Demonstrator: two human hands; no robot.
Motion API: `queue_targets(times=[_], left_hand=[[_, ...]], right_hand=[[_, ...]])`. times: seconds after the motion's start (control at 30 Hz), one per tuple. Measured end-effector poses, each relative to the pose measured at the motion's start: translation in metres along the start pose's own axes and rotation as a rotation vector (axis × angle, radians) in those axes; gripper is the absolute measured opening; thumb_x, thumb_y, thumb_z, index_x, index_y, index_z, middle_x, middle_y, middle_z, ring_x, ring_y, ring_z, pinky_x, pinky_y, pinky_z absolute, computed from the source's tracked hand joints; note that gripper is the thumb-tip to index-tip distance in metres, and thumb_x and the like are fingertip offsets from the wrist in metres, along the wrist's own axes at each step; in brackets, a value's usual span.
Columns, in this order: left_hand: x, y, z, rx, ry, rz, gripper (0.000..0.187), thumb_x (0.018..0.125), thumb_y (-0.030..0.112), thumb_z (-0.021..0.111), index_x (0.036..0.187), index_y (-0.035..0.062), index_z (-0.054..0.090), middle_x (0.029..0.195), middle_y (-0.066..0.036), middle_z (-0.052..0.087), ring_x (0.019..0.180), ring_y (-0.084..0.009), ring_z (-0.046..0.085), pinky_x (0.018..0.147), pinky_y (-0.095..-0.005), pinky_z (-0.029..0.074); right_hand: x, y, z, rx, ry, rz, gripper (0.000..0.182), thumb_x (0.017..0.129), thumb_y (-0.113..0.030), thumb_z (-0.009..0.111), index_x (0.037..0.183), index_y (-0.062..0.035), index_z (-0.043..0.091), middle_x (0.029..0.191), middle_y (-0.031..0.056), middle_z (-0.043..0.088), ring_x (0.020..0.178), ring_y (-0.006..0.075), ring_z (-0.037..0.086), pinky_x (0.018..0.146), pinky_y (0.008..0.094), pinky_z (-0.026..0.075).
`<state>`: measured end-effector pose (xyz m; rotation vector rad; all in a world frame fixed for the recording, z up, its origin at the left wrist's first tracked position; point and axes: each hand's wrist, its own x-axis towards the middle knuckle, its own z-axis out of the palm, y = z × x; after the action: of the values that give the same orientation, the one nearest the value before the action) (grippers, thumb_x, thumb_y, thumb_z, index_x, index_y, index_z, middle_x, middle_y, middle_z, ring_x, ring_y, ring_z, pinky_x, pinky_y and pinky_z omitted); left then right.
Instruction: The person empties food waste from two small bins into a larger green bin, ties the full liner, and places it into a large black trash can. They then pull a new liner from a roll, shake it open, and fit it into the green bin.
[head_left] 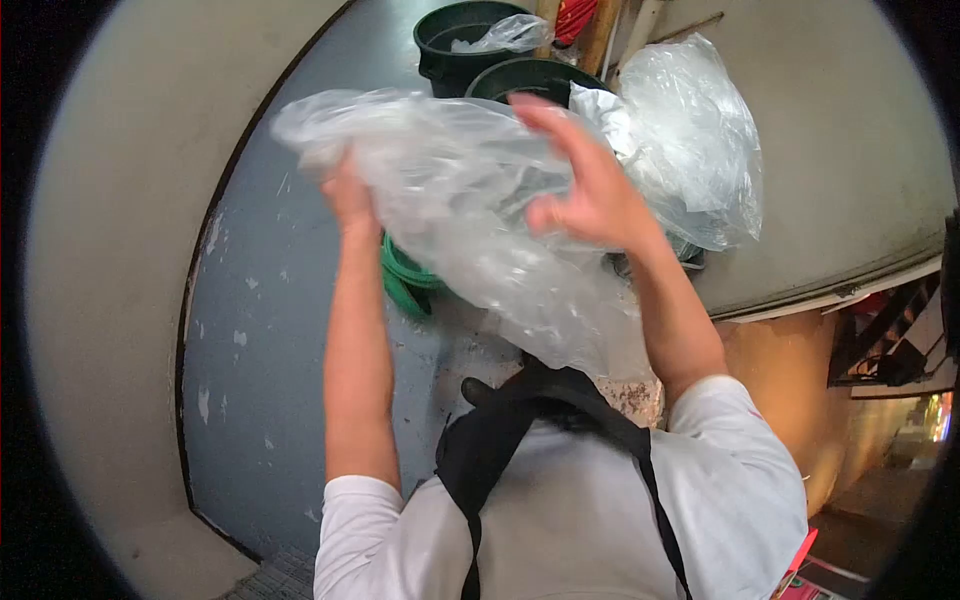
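Note:
A large clear plastic bag [450,200] hangs crumpled in front of me, its lower end trailing toward my black apron [490,440]. My left hand [348,195] grips the bag near its left end, with the fingers partly hidden behind the plastic. Over the bag's right side, my right hand [590,190] is blurred by motion, thumb and fingers spread wide apart. Below the bag, something green and coiled, like a hose [405,275], shows on the floor.
Two dark green bins [440,65] stand ahead, the farther one with clear plastic over its rim. A bulging clear bag [690,140] with white contents leans by the right wall. Walls [110,300] flank the worn grey floor [260,400].

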<state>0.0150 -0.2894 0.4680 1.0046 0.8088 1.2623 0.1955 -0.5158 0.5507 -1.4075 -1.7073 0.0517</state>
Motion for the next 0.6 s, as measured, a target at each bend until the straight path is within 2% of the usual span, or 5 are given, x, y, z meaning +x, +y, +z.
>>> queue_targets(times=[0.1,0.27,0.47,0.53,0.6], left_hand=[[0.028,-0.013,-0.041,-0.346,-0.304,0.057,0.046,0.095,0.031,0.047,0.128,-0.0001,0.050,0.124,-0.015,0.057,0.107,-0.0267,0.059,0.089,-0.0397,0.051],[0.076,-0.013,-0.067,-0.400,-0.244,-0.082,0.053,0.098,0.040,0.037,0.133,0.0008,0.045,0.131,-0.016,0.051,0.114,-0.0306,0.054,0.095,-0.0411,0.047],[0.030,0.058,-0.047,-0.278,-0.159,-0.047,0.054,0.099,0.045,0.031,0.134,0.0043,0.042,0.134,-0.014,0.050,0.120,-0.0271,0.049,0.101,-0.0393,0.044],[0.021,0.063,-0.028,-0.169,-0.142,0.019,0.052,0.099,0.044,0.033,0.129,0.0039,0.045,0.129,-0.013,0.053,0.115,-0.0271,0.053,0.097,-0.0392,0.047],[0.015,0.065,-0.017,-0.081,-0.122,0.094,0.050,0.098,0.043,0.034,0.125,0.0034,0.049,0.125,-0.013,0.056,0.110,-0.0270,0.057,0.093,-0.0391,0.050]], right_hand=[[-0.115,0.010,0.044,-0.157,-0.322,0.500,0.114,0.068,-0.051,0.080,0.148,-0.0009,0.017,0.141,0.0274,0.039,0.130,0.0415,0.040,0.111,0.0409,0.030],[-0.278,0.065,0.118,-0.107,-0.283,0.797,0.031,0.081,-0.029,0.072,0.105,-0.0092,0.066,0.093,0.0120,0.070,0.091,0.0276,0.066,0.079,0.0381,0.050],[-0.456,0.189,0.056,0.422,-0.223,1.231,0.058,0.075,-0.035,0.077,0.123,-0.0093,0.057,0.109,0.0106,0.064,0.104,0.0241,0.060,0.089,0.0336,0.046],[-0.436,0.189,0.013,0.246,-0.104,1.438,0.072,0.079,-0.037,0.073,0.139,-0.0109,0.043,0.122,0.0104,0.055,0.114,0.0240,0.052,0.092,0.0356,0.042],[-0.393,0.199,-0.010,0.635,0.730,1.284,0.081,0.082,-0.040,0.069,0.147,-0.0128,0.029,0.127,0.0105,0.049,0.119,0.0233,0.047,0.095,0.0410,0.040]])
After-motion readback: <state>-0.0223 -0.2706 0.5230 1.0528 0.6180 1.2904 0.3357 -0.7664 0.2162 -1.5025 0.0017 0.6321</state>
